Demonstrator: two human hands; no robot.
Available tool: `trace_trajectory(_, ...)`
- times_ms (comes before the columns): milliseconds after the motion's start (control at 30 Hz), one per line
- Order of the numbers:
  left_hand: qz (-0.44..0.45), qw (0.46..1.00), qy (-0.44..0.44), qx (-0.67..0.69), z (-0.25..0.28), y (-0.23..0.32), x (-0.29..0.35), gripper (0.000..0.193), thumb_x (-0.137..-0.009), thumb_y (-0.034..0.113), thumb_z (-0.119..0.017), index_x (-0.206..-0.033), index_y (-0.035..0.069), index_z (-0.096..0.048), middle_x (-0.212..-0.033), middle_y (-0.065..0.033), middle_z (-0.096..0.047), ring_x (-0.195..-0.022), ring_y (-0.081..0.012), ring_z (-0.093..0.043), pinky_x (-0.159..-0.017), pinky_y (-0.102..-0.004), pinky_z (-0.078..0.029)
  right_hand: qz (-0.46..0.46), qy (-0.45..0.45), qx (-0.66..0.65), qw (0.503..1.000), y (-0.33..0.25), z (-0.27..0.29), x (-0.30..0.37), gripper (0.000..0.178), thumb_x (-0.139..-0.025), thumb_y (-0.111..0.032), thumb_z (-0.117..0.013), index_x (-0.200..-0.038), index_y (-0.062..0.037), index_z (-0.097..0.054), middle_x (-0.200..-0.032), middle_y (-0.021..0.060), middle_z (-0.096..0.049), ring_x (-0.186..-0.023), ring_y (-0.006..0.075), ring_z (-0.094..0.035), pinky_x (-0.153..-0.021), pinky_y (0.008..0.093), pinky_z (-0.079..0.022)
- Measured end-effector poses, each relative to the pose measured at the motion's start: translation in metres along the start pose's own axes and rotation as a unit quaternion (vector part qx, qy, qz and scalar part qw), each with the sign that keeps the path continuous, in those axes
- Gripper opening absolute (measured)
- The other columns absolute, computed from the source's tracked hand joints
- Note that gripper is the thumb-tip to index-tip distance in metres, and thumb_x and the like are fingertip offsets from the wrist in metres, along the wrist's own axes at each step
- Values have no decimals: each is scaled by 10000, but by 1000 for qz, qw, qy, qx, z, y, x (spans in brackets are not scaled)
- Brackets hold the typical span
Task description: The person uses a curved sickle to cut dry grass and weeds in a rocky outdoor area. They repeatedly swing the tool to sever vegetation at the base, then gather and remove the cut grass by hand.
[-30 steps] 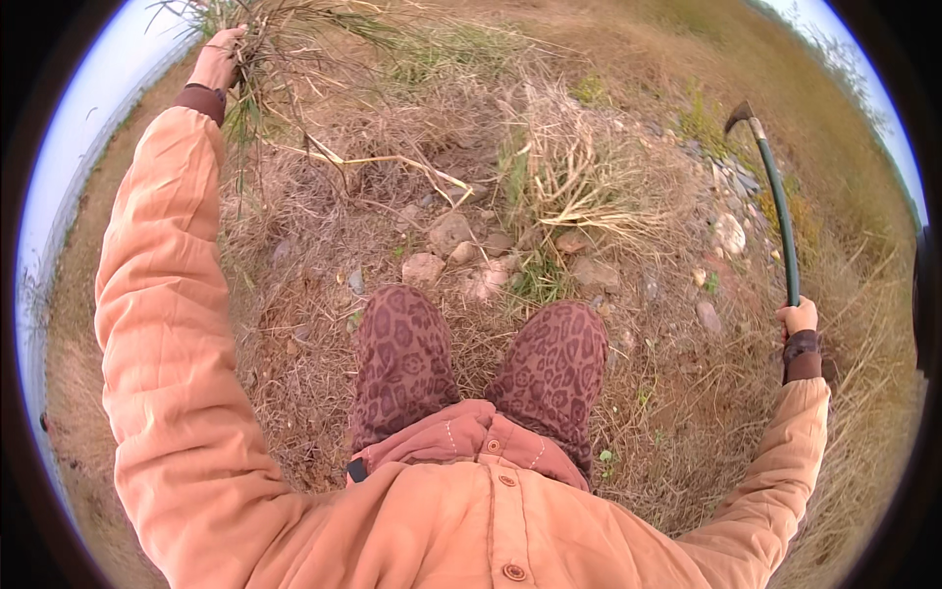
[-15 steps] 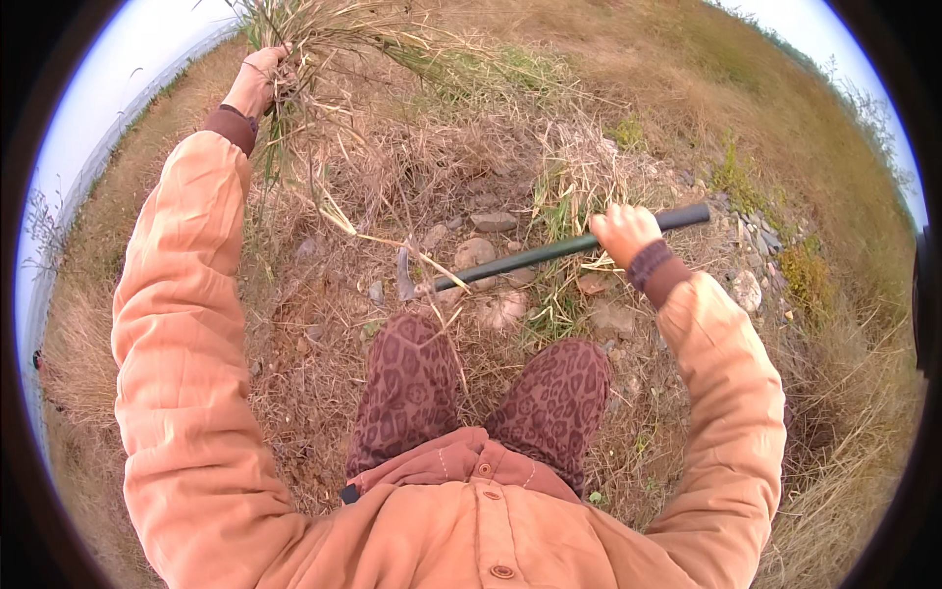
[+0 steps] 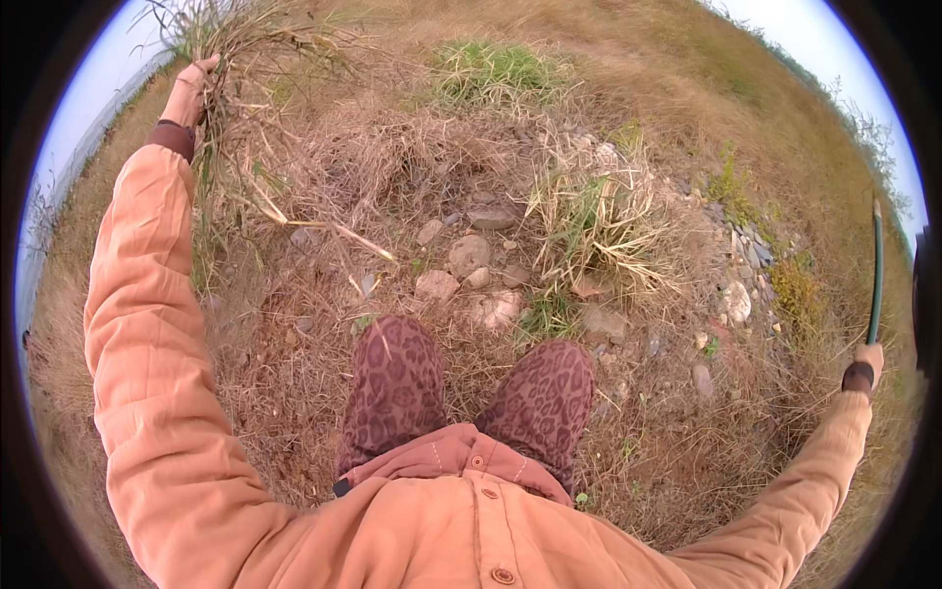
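Raised at the far left, my left hand (image 3: 189, 90) is closed round a bundle of long grass (image 3: 231, 49), part green and part dry. Some bent straw-coloured stalks (image 3: 339, 236) trail down from it toward my left knee. On the far right my right hand (image 3: 868, 359), arm stretched out, grips the dark green handle of a sickle (image 3: 876, 275). The handle points upward, and its blade at the far end hardly shows. Between the hands, a cut-looking grass clump (image 3: 603, 231) with green and pale stalks leans over the stones.
Several rounded stones (image 3: 469, 255) lie before my knees in dry litter. Smaller grey rocks (image 3: 751, 250) spread down the right, beside a yellow-green plant (image 3: 797, 285). Farther off grows a green tuft (image 3: 496, 71). Tall dry grass (image 3: 687, 59) surrounds the patch.
My right hand has swung the sickle from in front of my knees out to the far right, handle now upright. My left hand with the grass has shifted farther left.
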State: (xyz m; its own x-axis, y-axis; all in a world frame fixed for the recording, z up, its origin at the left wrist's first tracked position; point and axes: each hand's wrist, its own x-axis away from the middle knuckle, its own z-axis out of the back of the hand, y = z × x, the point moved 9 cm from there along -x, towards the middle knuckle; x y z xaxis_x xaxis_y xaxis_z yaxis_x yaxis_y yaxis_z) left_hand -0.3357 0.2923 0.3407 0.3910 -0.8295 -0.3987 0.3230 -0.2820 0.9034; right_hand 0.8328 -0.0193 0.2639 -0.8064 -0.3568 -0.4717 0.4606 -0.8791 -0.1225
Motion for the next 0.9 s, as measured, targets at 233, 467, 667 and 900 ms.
trace_trajectory(233,57,997,-46,39,-26,13,43,264,-856,265,-493,-905,21,-583,-676,-30,-583,-499,-109,-501,-450,-236,-411,216,-40,-233,948,-109,-63,124,156,-660,-125,-554,-770,-20,-593,-665,186,-587,-668,338,-588,-635,396,-446)
trace_trajectory(467,91,994,-57,-8,-27,12,77,279,-805,295,-600,-864,22,-588,-671,-41,-597,-476,-112,-516,-440,-246,-418,634,56,-147,757,-372,-7,355,122,-684,-73,-573,-777,-144,-538,-654,51,-540,-626,249,-586,-556,358,-472)
trace_trajectory(667,97,994,-20,49,-26,19,106,222,-850,230,-540,-776,22,-543,-507,-11,-501,-366,-93,-464,-317,-204,-371,767,237,-83,591,-546,17,509,102,-753,-174,-540,-667,-119,-539,-631,38,-544,-565,164,-572,-468,288,-442)
trace_trajectory(900,94,995,-5,-43,27,-19,99,275,-834,248,-570,-873,-22,-548,-566,-30,-524,-401,-111,-474,-372,-238,-381,493,-16,-51,868,-611,-17,315,220,-812,-152,-460,-889,-85,-655,-901,111,-637,-836,286,-622,-712,392,-501)
